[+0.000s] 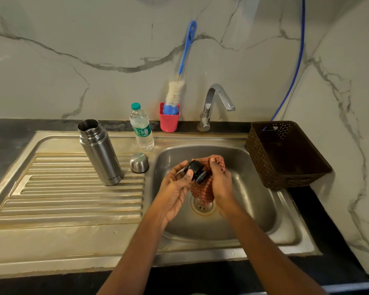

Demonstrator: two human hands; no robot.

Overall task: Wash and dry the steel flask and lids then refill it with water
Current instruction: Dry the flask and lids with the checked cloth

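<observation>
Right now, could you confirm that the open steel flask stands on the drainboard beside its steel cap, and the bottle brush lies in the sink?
Not quite: the head view shows the bottle brush standing upright in the red cup. The rest is right.

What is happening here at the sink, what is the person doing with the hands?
A person stands over the sink. The left hand holds the black inner lid, and the right hand holds a reddish cloth against it, apparently wiping it. The steel flask stands open on the drainboard, with the steel cap beside it. No water runs from the tap.
</observation>
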